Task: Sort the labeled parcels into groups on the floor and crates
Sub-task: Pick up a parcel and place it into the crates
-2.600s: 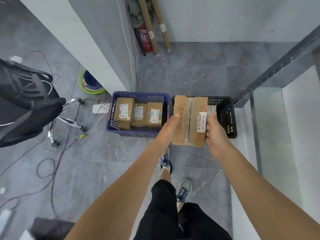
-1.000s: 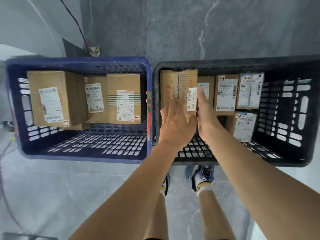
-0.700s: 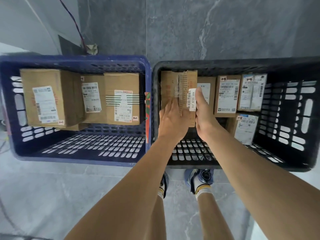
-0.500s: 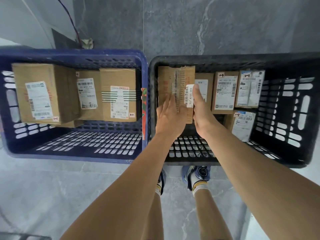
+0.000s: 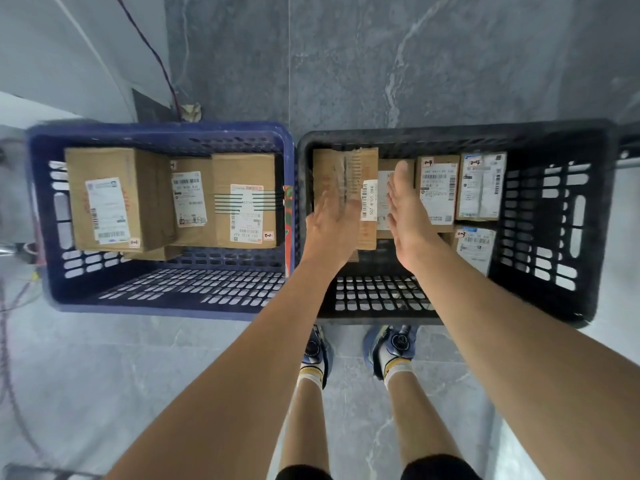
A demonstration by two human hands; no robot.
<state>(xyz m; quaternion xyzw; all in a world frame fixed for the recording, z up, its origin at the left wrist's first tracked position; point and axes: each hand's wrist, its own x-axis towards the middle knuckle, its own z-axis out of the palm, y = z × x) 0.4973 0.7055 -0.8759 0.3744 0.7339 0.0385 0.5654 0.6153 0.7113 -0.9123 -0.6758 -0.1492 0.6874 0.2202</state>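
The grey stone floor (image 5: pixel 381 64) carries two slotted plastic crates touching side by side: a blue crate (image 5: pixel 156 131) on the left and a black crate (image 5: pixel 450 128) on the right. The blue one holds three brown cartons along its far wall, each with a white shipping label; the print there is mostly too small for me to read. The black one holds several more labelled cartons (image 5: pixel 437 192) along its far wall.

The tall brown parcel (image 5: pixel 341 174) stands on end in the far left corner of the black crate. The narrow white label (image 5: pixel 369 199) on its right edge reads "507", a middle group ending in "05", then "094".

Both arms reach straight out over the near rim. The left hand (image 5: pixel 330 226), blurred, has straight spread fingers across the parcel's lower face; I cannot tell if it touches. The right hand (image 5: pixel 407 216) is flat and edge-on just right of the label, gripping nothing.
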